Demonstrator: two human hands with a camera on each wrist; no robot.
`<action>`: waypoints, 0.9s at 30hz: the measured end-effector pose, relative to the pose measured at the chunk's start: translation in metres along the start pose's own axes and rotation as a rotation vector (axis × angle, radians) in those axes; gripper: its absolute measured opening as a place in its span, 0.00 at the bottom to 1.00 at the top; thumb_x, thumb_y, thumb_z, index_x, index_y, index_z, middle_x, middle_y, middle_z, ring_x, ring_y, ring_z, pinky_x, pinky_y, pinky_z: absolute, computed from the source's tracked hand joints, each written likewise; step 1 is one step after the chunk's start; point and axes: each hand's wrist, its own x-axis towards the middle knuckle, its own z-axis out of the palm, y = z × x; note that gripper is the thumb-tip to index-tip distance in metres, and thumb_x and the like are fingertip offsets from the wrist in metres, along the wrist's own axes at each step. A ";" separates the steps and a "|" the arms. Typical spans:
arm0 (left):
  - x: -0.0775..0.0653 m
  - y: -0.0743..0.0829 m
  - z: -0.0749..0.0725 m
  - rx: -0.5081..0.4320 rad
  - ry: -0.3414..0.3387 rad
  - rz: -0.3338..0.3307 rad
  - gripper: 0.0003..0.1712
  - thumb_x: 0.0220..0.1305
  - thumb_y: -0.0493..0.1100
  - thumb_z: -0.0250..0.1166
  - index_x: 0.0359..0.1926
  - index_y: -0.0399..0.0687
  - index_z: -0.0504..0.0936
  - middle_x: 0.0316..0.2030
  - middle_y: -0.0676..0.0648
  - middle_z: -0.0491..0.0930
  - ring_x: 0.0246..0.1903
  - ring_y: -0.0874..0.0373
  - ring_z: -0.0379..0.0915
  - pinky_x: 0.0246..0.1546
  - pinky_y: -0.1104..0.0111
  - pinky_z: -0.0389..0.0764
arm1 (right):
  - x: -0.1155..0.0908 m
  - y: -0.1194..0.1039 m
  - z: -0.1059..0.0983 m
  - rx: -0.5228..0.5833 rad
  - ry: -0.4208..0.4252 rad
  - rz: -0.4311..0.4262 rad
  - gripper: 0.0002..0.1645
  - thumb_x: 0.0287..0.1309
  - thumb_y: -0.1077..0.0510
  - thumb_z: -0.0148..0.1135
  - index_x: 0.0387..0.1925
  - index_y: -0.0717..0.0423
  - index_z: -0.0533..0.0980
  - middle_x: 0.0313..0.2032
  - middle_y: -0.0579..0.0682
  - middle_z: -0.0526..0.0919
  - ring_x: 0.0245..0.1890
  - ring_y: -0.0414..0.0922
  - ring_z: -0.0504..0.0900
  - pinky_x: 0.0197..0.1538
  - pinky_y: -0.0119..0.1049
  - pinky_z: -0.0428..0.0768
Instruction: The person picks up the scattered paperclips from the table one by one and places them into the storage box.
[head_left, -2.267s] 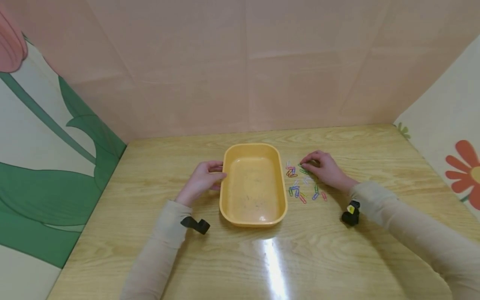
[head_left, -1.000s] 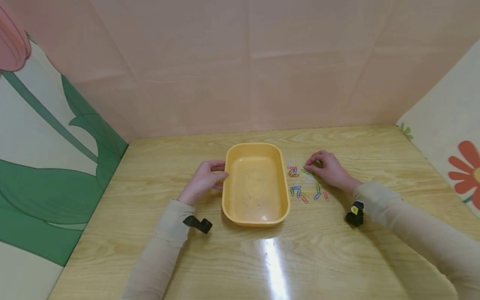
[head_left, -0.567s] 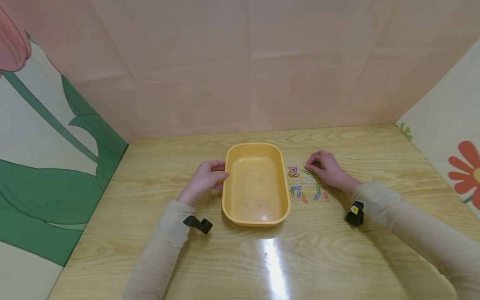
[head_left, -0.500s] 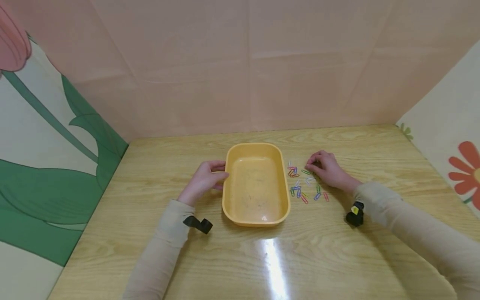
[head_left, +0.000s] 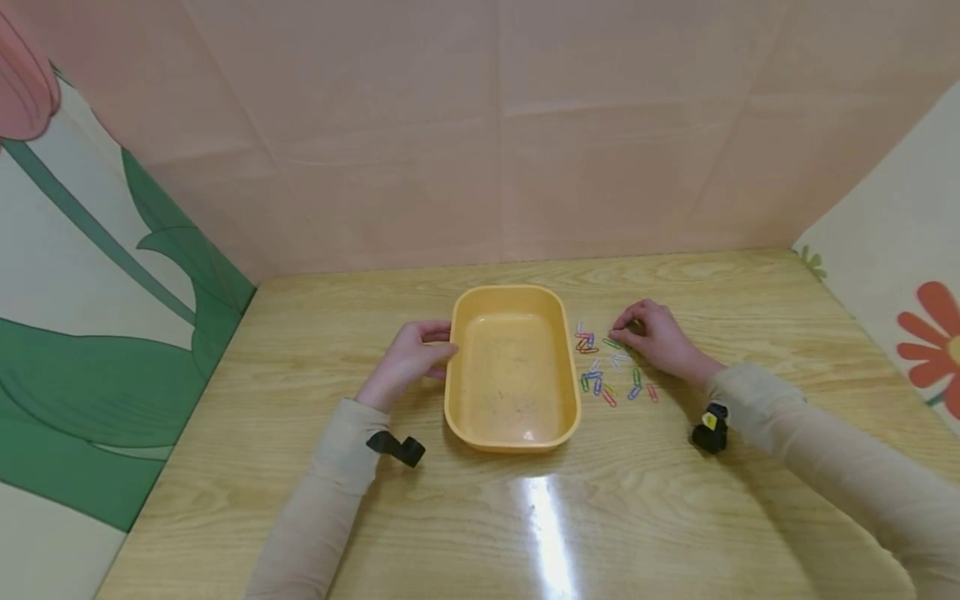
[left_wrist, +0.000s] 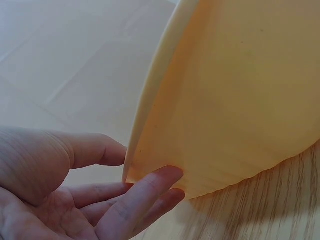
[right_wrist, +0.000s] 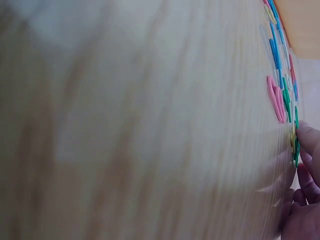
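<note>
A yellow plastic tray stands on the wooden table. My left hand holds its left rim, the thumb on the rim and the other fingers against the outer wall. Right of the tray lie several small coloured paper clips, loosely scattered. Over their far right part, my right hand has thumb and forefinger together at the table surface. In the right wrist view a green paper clip is at those fingertips, apparently pinched. The thumb partly covers it.
A pink paper clip lies nearest the right wrist camera. The wooden table ends at a pink back wall. Flower-patterned panels stand at the left and right. Black wrist cameras hang from both sleeves.
The head view has shifted slightly. My right fingertips have moved a little to the right, staying low over the clips. My left hand and the tray keep their places.
</note>
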 end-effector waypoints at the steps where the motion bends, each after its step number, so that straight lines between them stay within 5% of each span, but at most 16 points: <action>1: 0.000 0.000 0.000 -0.001 0.000 0.000 0.28 0.65 0.34 0.58 0.64 0.31 0.66 0.58 0.32 0.72 0.51 0.41 0.74 0.35 0.62 0.86 | 0.000 0.000 0.000 0.000 -0.001 0.002 0.05 0.54 0.64 0.68 0.29 0.62 0.80 0.33 0.57 0.76 0.37 0.52 0.70 0.42 0.42 0.64; 27: -0.001 0.002 0.005 -0.001 0.027 -0.008 0.26 0.65 0.33 0.59 0.63 0.32 0.68 0.57 0.34 0.73 0.49 0.44 0.77 0.36 0.61 0.86 | 0.005 -0.002 0.001 -0.057 -0.022 -0.001 0.07 0.56 0.62 0.67 0.27 0.62 0.78 0.36 0.60 0.74 0.42 0.57 0.68 0.49 0.54 0.64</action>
